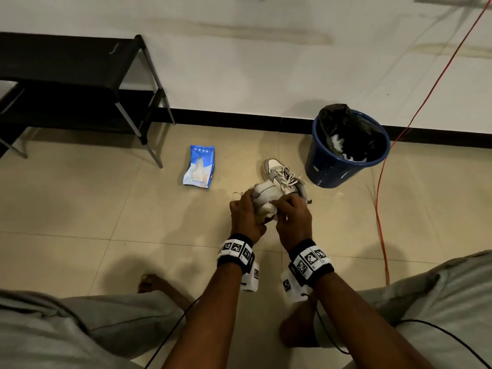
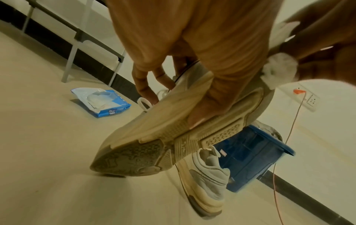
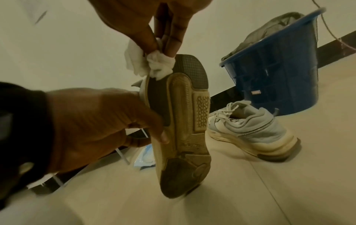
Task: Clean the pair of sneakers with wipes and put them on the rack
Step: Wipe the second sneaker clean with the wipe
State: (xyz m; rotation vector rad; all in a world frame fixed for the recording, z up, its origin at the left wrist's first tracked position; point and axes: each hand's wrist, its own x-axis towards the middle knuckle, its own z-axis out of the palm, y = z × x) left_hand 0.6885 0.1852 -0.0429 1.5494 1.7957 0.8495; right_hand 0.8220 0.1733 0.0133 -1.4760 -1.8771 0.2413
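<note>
My left hand (image 1: 246, 207) grips a beige and white sneaker (image 2: 169, 126) by its middle, thumb across the sole, with the toe pointing down close to the floor. The worn sole (image 3: 183, 129) faces me. My right hand (image 1: 291, 210) pinches a crumpled white wipe (image 3: 154, 65) and presses it against the heel edge of that sneaker. The second sneaker (image 1: 282, 174) stands upright on the floor just behind, beside the bin. The black shoe rack (image 1: 80, 83) stands at the back left against the wall.
An open blue pack of wipes (image 1: 199, 166) lies on the tiles left of the sneakers. A blue bin (image 1: 346, 153) with a black liner and used wipes stands at the right. An orange cable (image 1: 380, 209) runs down the wall and floor. My bare feet and knees are near.
</note>
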